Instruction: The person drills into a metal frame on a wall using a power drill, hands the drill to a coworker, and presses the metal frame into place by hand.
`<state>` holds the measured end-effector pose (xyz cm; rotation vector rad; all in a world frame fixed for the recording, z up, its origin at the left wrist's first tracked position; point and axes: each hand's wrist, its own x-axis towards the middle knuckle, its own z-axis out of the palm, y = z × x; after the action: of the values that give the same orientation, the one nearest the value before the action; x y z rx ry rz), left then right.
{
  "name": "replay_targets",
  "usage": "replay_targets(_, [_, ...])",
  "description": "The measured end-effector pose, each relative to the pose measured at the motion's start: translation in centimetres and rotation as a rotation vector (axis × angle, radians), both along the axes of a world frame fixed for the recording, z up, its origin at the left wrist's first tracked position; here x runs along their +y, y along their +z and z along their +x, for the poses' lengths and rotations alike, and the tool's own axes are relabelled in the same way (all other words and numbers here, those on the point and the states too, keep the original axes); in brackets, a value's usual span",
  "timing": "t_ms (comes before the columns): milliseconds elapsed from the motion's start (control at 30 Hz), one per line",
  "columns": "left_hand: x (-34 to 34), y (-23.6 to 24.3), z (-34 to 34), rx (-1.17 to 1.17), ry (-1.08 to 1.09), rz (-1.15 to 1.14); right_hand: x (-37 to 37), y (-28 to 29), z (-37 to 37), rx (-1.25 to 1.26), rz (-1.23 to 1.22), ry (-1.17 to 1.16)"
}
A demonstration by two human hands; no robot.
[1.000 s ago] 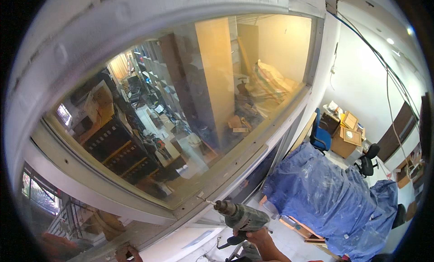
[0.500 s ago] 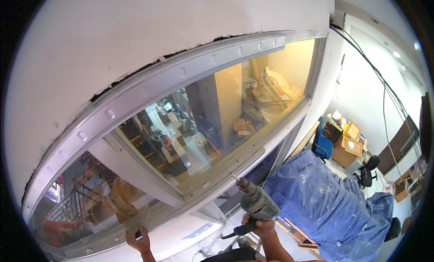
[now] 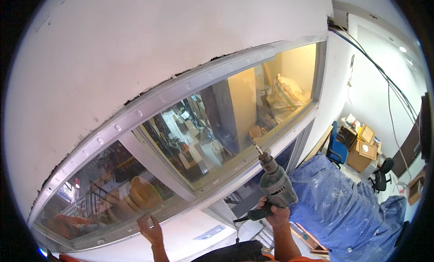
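Note:
My right hand (image 3: 277,213) is wrapped round the handle of a dusty, dark grey-green power drill (image 3: 278,185). A thin bit (image 3: 257,148) in its chuck points up and left, in front of the lower rail of a metal window frame (image 3: 235,170). From this view I cannot tell whether the bit touches the rail. My left hand (image 3: 151,229) is at the frame's lower left edge, fingers loosely bent and apart from the thumb, with nothing visible in them. Behind it, the glass (image 3: 113,189) shows a reflection of a tan, rounded shape.
A blue tarpaulin (image 3: 343,203) covers a large heap at the right. Beyond it stand a blue chair (image 3: 336,146), a black chair (image 3: 382,174) and cardboard boxes (image 3: 361,157). Cables (image 3: 379,70) hang along the right wall. A ragged gap (image 3: 181,74) runs above the frame.
The view has shifted. The drill, still in my right hand, appears farther right and higher, its bit farther along the rail. My left hand remains by the lower edge, a little farther right in view.

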<state>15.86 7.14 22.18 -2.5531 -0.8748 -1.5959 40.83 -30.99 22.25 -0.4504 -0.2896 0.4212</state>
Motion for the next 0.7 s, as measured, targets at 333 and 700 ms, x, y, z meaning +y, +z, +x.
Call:
replay_targets(333, [-14.1, 19.7, 15.1, 0.007, -1.047, -0.906, -0.1, 1.9, -3.2, -0.055, 0.016, -0.019])
replay_targets(700, [-18.4, 21.2, 20.5, 0.023, -1.242, -1.412, -1.1, 2.7, -5.4, -0.108, -0.125, -0.024])
